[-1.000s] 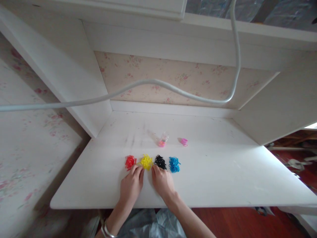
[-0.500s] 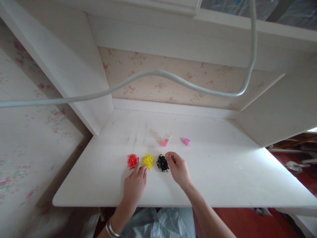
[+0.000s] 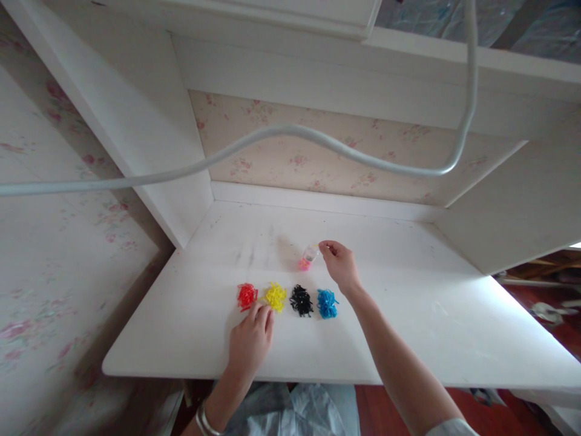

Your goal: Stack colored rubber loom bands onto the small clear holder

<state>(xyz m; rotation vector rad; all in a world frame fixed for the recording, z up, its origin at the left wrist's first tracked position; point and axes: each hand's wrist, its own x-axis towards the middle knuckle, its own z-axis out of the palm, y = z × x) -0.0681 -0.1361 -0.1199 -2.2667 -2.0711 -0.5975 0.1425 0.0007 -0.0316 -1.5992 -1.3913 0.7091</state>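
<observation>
Four small piles lie in a row on the white desk: red pieces [image 3: 247,297], yellow pieces [image 3: 276,297], black pieces [image 3: 301,301] and blue pieces [image 3: 327,303]. Behind them stands a small clear container [image 3: 308,257] with pink at its bottom. My right hand [image 3: 339,265] is at the container's upper right, its fingertips pinching a small yellow piece [image 3: 316,245] by the rim. My left hand [image 3: 251,339] rests just in front of the red and yellow piles, fingers bent together; whatever they may hold is too small to make out.
A pale cable [image 3: 290,130] runs across the view above the white desk [image 3: 417,327]. White panels [image 3: 512,200] rise at both sides, with a floral wall [image 3: 290,160] at the back.
My right hand has moved up and back from beside the black pile to the container, uncovering the blue pile. The pink item right of the container is now hidden. My left hand has barely moved.
</observation>
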